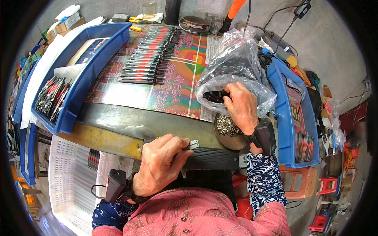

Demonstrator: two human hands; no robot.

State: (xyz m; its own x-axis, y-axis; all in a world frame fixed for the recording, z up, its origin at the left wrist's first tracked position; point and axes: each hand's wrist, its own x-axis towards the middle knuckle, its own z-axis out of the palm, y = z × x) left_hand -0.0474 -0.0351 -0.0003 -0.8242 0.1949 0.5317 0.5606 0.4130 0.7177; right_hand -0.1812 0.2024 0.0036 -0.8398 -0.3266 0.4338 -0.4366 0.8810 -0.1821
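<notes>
My left hand [162,162], in front of the table's near edge, is closed with a small flat metal strip [193,144] pinched between thumb and fingers; the strip's end has small holes. At the mouth of a clear plastic bag [236,59], my right hand [241,106] has its fingers curled down at the black parts [213,96] inside. The fingertips are partly hidden, and the parts' exact kind cannot be made out. Just below the bag, a round brown dish [232,142] holds many small metal pins or rivets [227,126], close under my right wrist.
A row of red-and-black slim handled tools [147,59] lies on a colourful printed sheet [173,94]. Blue trays with similar pieces stand left [71,122] and right [289,157]. A white plastic crate [65,185] sits below at left. An orange-handled tool [235,10] stands at the back.
</notes>
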